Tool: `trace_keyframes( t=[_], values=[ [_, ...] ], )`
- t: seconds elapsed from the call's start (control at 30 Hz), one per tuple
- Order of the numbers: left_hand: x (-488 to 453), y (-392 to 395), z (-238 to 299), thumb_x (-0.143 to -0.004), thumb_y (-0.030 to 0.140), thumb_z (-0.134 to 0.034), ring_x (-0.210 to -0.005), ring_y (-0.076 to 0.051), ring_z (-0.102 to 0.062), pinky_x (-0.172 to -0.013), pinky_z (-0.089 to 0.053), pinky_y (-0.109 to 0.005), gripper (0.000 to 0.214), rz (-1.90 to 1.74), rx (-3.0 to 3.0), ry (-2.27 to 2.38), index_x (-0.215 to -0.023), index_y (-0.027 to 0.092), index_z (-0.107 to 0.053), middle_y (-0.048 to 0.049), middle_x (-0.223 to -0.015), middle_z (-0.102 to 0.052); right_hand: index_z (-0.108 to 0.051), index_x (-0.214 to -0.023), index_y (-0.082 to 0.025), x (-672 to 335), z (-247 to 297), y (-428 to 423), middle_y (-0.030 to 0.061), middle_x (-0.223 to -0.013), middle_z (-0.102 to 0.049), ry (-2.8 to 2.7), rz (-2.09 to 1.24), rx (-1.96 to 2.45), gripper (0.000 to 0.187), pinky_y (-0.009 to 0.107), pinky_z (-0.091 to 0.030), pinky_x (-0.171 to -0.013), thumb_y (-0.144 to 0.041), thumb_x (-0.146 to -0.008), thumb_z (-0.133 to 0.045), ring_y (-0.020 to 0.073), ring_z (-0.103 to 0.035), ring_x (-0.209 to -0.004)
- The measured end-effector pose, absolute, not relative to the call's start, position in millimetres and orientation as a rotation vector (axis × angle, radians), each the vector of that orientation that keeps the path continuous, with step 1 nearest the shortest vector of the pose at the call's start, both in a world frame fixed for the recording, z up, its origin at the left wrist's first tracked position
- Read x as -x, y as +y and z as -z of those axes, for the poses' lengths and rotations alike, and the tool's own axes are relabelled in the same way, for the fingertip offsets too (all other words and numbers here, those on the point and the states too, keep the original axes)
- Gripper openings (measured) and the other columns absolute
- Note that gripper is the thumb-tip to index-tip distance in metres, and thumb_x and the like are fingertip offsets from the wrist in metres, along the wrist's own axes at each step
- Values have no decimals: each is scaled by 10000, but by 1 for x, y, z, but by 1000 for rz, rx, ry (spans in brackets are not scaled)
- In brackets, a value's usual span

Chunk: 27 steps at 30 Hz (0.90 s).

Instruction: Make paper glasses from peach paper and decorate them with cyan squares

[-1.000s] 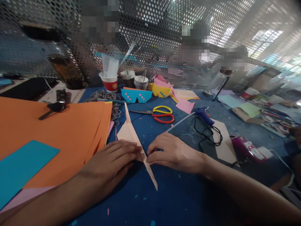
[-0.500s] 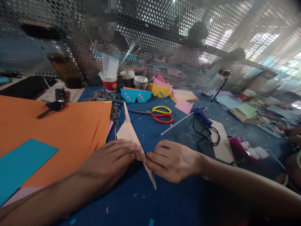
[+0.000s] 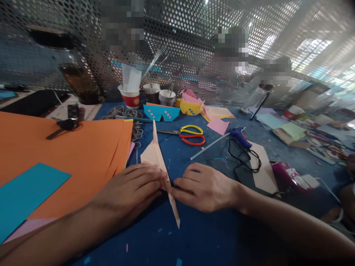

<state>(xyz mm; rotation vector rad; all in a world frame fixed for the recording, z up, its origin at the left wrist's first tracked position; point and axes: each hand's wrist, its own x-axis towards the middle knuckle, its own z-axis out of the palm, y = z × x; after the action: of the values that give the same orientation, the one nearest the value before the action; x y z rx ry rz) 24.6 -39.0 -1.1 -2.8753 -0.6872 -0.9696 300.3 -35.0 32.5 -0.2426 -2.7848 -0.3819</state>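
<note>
A long, narrow folded piece of pale peach paper (image 3: 155,153) lies on the blue table top (image 3: 205,232), pointing away from me. My left hand (image 3: 130,190) lies flat on its left side, fingers stretched out and pressing it down. My right hand (image 3: 203,186) rests against the fold from the right, fingers curled with the tips pinching the paper's edge.
Orange sheets (image 3: 63,159) with a teal sheet (image 3: 26,194) lie left. Behind are scissors (image 3: 188,135), a blue glue gun (image 3: 240,136) with black cord, paper cups (image 3: 131,96), folded coloured paper shapes (image 3: 162,112) and a magenta device (image 3: 290,176). A perforated metal screen stands at the back.
The peach paper has swung slightly, its near tip now further left. My right hand's fingers have curled from flat to pinching at the fold. My left hand has stayed in place.
</note>
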Motion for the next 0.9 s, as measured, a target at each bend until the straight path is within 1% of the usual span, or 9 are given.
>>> trace_keyframes(
  t=[0.1,0.17,0.27,0.4,0.57,0.7,0.8,0.9],
  values=[
    [-24,-39,3,-1091,176,-541,-1059,-215,-795,-1075,-582,-386,234,975,2893,-689,-1150,163,-767,-86,-1181,-852,-767,-1025,-119,-299,-33,-38,15,-788,-676,-2748,419,209,119,328,-493,-710,-147,-1047,-654,157,-616,-733],
    [-24,-38,2,-1088,171,-541,-1046,-219,-800,-1061,-591,-389,233,963,2887,-683,-1137,159,-768,-90,-1176,-854,-772,-1003,-139,-297,-31,-39,9,-793,-682,-2723,454,193,125,319,-487,-711,-146,-1045,-654,151,-604,-731],
    [-24,-38,1,-1084,161,-529,-1028,-219,-803,-1039,-604,-383,246,962,2870,-673,-1107,163,-775,-88,-1154,-859,-776,-1052,-148,-296,-27,-38,12,-848,-713,-2716,482,177,124,320,-494,-742,-151,-1047,-653,147,-604,-751],
    [-24,-38,1,-1077,151,-534,-1031,-224,-806,-1054,-600,-391,242,966,2861,-686,-1095,160,-776,-89,-1149,-860,-769,-1076,-126,-296,-25,-37,21,-876,-731,-2697,438,199,127,348,-516,-803,-150,-1050,-648,157,-626,-781],
    [-26,-41,3,-1088,182,-557,-1038,-223,-808,-1077,-584,-381,226,989,2828,-701,-1155,142,-768,-99,-1144,-861,-756,-1096,-160,-296,-26,-37,20,-933,-775,-2664,371,273,194,353,-521,-895,-124,-1094,-565,153,-647,-832],
    [-30,-44,4,-1088,210,-583,-1007,-244,-812,-1061,-577,-412,210,939,2750,-721,-1153,109,-755,-116,-1119,-861,-737,-1135,-172,-296,-25,-37,14,-972,-798,-2635,264,315,239,355,-505,-970,-103,-1116,-509,141,-671,-869],
    [-34,-45,3,-1094,219,-578,-944,-243,-820,-1025,-582,-418,202,925,2695,-724,-1113,108,-746,-105,-1068,-867,-719,-1138,-153,-296,-24,-36,26,-1003,-803,-2620,194,313,182,361,-496,-987,-110,-1101,-546,141,-690,-882],
    [-35,-46,1,-1100,209,-568,-928,-236,-823,-1019,-580,-413,193,925,2674,-722,-1071,122,-738,-95,-1054,-869,-691,-1150,-150,-295,-23,-37,36,-1064,-808,-2625,98,342,138,372,-491,-994,-129,-1075,-577,145,-701,-920]
  ],
)
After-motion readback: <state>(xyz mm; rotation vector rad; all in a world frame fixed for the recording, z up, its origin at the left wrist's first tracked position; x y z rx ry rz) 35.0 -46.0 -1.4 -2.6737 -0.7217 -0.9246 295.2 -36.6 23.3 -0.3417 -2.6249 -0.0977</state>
